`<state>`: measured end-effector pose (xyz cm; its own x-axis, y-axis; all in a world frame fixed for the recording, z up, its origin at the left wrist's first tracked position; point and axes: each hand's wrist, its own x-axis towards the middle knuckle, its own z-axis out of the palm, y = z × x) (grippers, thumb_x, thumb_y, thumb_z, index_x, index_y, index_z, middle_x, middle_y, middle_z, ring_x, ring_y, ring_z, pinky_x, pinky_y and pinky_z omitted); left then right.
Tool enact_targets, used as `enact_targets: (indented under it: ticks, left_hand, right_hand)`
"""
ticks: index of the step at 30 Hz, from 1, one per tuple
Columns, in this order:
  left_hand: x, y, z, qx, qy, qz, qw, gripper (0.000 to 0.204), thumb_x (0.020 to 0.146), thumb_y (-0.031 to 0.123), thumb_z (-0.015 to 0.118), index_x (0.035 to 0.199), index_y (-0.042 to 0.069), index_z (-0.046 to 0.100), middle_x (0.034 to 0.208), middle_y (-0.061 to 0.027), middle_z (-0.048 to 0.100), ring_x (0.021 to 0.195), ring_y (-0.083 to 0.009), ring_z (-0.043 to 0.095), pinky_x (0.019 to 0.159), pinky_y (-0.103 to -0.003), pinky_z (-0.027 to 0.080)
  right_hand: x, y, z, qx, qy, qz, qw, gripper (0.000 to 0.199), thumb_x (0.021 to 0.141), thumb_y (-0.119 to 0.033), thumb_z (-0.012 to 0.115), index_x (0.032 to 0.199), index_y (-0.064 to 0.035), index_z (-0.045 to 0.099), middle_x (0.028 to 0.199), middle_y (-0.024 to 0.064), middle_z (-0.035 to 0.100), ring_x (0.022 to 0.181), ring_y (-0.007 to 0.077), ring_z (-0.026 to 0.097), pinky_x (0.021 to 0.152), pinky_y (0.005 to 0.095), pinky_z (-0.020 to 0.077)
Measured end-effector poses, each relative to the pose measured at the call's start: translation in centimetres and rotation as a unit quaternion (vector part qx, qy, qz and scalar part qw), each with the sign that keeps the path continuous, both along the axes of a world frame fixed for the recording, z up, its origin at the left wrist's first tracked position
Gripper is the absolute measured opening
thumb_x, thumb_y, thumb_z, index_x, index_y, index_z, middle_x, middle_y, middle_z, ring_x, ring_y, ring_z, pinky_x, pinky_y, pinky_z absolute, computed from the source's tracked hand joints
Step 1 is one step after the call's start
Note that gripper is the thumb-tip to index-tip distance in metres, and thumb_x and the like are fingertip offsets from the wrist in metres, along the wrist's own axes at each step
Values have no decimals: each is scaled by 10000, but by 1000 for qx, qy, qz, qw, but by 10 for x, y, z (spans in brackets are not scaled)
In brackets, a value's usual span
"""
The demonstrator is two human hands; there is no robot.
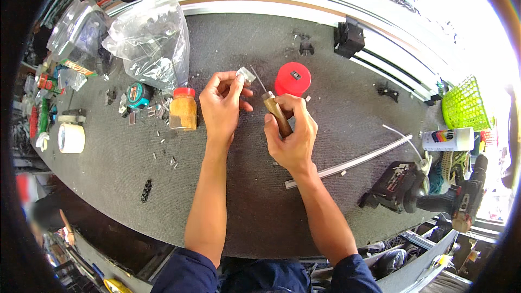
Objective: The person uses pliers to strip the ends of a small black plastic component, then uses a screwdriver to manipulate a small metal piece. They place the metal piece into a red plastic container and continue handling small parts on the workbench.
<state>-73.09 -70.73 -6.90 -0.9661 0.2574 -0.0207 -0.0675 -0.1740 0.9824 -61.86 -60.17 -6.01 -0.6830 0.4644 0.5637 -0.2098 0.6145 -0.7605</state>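
Observation:
My left hand (pixel 221 103) is closed, pinching a small clear plastic piece (pixel 246 75) between thumb and fingertips. My right hand (pixel 294 135) wraps round the brown handle of an awl (pixel 277 113). Its thin metal shaft points up and left, its tip close to the plastic piece; whether they touch I cannot tell. Just beyond my right hand is a round red lid (pixel 286 82) with a small dark part (pixel 296 75) on top. Left of my left hand stands a small jar (pixel 183 113) with a red cap and yellow-brown contents.
At the left are a clear plastic bag (pixel 157 49), a large clear jar (pixel 80 35), a teal tape measure (pixel 139 95) and a white tape roll (pixel 71 138). A white strip (pixel 361 161), a cordless drill (pixel 434 199), a spray can (pixel 448 139) and a green basket (pixel 465 106) lie right.

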Motion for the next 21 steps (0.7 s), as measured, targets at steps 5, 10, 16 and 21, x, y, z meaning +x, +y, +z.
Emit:
enact_targets:
  ticks: [5,10,16,21]
  left_hand:
    - [0,1,-1,16,5,12,1000,154,1013,100,652,1088,-34,648,934,-128,720,779,-167,714,539,-279,589]
    - [0,3,2,-13,16,9,1000,150,1021,113,646,1086,-22,657,948,-122,725,794,-167,719,538,-276,584]
    - [2,4,2,-19,33,1,999,143,1023,110,637,1091,-13,661,970,-110,719,806,-175,724,533,-273,578]
    - [3,2,3,-21,20,0,1000,163,1017,147,663,1097,4,662,1022,-97,710,817,-178,724,542,-275,574]
  right_hand:
    - [4,-2,3,-76,-77,31,994,260,822,22,666,1068,-27,596,694,59,595,570,135,558,575,284,448]
    - [1,0,-1,-76,-73,29,994,243,836,-35,679,1052,-54,568,669,108,587,522,245,581,539,351,468]
    - [0,-1,-1,-76,-67,23,995,235,851,-19,675,1049,-52,554,649,99,581,502,237,564,526,349,452]
    - [0,-2,-2,-85,-54,16,995,207,866,-3,660,1032,-53,548,645,77,577,495,184,542,514,324,424]
